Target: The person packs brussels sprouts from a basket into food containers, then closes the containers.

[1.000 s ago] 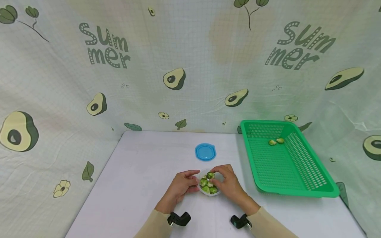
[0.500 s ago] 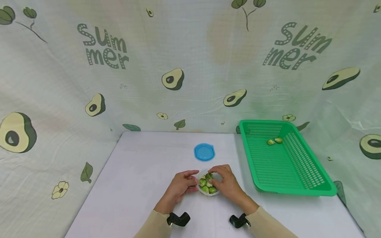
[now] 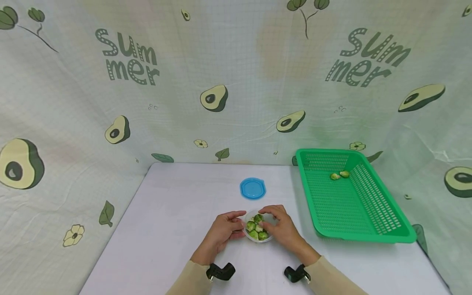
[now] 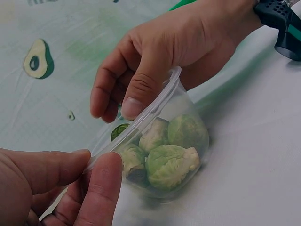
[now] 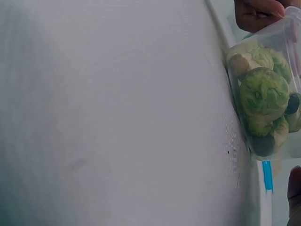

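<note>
In the head view a clear plastic tub (image 3: 259, 241) stands on the table, with several Brussels sprouts (image 3: 253, 235) inside. My left hand (image 3: 227, 229) pinches its rim from the left; the left wrist view shows thumb and finger at the lip (image 4: 96, 157). From the right, my right hand (image 3: 281, 226) reaches over the tub, thumb and fingers spread around a darker sprout (image 3: 258, 218). In the left wrist view that right thumb and its fingertips sit just above this sprout (image 4: 119, 133). The right wrist view shows the sprouts through the tub's wall (image 5: 264, 92).
A blue lid (image 3: 253, 188) lies on the white table (image 3: 184, 196) behind the tub. To the right stands a green perforated basket (image 3: 307, 196) with two sprouts (image 3: 339, 175) in it. A printed curtain (image 3: 250, 61) hangs behind the table.
The darker sprout, between my right thumb and finger earlier, has come down a little into the tub among the others. My right hand lowered slightly; my left hand keeps its hold on the rim.
</note>
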Demonstrator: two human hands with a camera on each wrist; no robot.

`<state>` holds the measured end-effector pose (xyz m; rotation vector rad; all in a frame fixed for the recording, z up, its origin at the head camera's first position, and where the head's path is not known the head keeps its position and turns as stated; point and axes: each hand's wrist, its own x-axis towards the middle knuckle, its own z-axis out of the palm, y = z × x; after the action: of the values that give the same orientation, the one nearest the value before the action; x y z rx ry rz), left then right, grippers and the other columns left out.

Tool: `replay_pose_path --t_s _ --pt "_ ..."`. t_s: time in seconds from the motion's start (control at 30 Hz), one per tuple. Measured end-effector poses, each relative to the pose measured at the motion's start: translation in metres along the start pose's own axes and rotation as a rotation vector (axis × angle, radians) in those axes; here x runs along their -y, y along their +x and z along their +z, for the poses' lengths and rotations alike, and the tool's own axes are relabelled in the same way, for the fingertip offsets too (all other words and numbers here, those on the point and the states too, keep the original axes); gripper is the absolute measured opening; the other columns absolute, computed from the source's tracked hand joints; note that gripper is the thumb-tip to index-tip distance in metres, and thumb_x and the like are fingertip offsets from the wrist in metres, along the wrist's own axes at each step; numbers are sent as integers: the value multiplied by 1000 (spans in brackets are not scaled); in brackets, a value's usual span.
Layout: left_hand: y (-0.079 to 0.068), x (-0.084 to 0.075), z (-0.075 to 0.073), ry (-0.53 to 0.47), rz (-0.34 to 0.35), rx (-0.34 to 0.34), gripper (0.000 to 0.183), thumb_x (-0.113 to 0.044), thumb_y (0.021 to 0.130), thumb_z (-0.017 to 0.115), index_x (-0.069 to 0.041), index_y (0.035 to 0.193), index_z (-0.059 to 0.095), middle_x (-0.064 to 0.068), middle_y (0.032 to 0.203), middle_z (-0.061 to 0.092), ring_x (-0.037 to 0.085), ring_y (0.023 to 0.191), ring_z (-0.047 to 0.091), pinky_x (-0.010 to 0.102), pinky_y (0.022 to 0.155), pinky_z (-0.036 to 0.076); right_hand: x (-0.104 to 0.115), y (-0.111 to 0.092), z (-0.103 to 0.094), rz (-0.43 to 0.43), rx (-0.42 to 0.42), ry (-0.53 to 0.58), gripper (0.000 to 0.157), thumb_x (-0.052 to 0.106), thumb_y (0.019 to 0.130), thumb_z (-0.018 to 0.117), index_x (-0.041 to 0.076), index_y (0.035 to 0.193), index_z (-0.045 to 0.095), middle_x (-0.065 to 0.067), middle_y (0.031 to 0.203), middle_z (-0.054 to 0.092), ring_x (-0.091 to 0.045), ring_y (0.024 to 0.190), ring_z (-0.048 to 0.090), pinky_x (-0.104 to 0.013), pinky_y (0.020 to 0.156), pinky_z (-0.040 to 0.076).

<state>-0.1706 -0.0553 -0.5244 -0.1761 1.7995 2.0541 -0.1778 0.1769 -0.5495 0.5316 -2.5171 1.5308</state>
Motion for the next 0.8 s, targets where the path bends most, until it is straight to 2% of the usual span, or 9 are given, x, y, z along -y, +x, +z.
replay_pose_path --t_s 0.13,0.3,0.5,0.67,0.8 --pt "0 0 0 2 -1 3 48 5 95 69 -1 143 64 3 94 62 14 78 70 27 72 66 -4 0 0 36 -5 57 36 6 87 85 20 119 75 -1 123 69 -15 114 56 -34 94 48" --pt "1 0 0 -2 3 10 49 5 95 69 0 143 63 3 94 61 14 78 70 27 72 66 -6 1 -1 67 -27 103 36 4 87 84 18 119 76 -4 122 71 -24 112 59 -32 94 48" --pt "1 0 0 0 2 9 49 4 95 69 0 143 63 4 94 62 14 78 70 27 73 66 -3 5 -4 13 -70 122 32 4 88 83 12 118 76 -9 116 74 -31 109 60 -34 88 52" --pt "1 0 1 7 -2 -3 48 5 95 70 -1 142 64 4 94 61 14 77 69 27 72 66 1 6 -8 -46 -85 131 32 3 90 82 9 121 75 -11 119 74 -26 111 62 -35 89 56" --pt "1 1 1 13 -7 -10 48 4 95 70 -1 142 65 4 95 61 14 76 69 28 72 66 4 7 -10 -60 -100 135 34 2 90 82 9 122 74 -12 122 73 -22 114 63 -34 93 57"
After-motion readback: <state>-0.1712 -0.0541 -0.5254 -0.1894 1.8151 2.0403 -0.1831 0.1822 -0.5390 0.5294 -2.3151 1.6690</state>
